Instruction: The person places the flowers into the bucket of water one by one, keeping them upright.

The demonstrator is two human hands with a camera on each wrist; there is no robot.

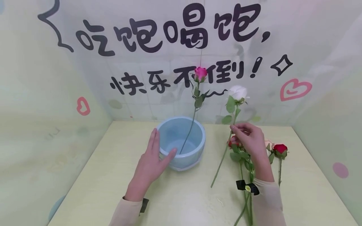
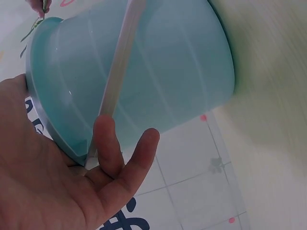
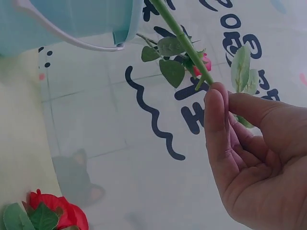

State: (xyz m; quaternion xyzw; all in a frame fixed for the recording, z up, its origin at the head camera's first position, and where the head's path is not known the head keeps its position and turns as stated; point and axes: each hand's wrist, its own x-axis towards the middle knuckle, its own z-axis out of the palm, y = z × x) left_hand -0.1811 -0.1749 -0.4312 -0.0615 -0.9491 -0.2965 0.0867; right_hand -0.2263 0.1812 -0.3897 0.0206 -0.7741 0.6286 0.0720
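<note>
A light blue bucket (image 1: 182, 160) stands on the table with one pink rose (image 1: 200, 74) leaning up out of it. At its left rim is my left hand (image 1: 151, 164), thumb over the near edge; in the left wrist view that hand (image 2: 62, 177) lies against the rim and the pale handle (image 2: 120, 62). My right hand (image 1: 251, 138) pinches the stem of a white rose (image 1: 238, 93) below its leaves, right of the bucket, bloom up. The right wrist view shows the green stem (image 3: 184, 40) between thumb and fingers of that hand (image 3: 254, 158).
Several roses lie at the right of the table (image 1: 113, 175), among them a red one (image 1: 280, 148) and a pale one (image 1: 268, 145), partly under my right forearm. A printed cloth (image 1: 158, 106) with black characters hangs behind and at both sides.
</note>
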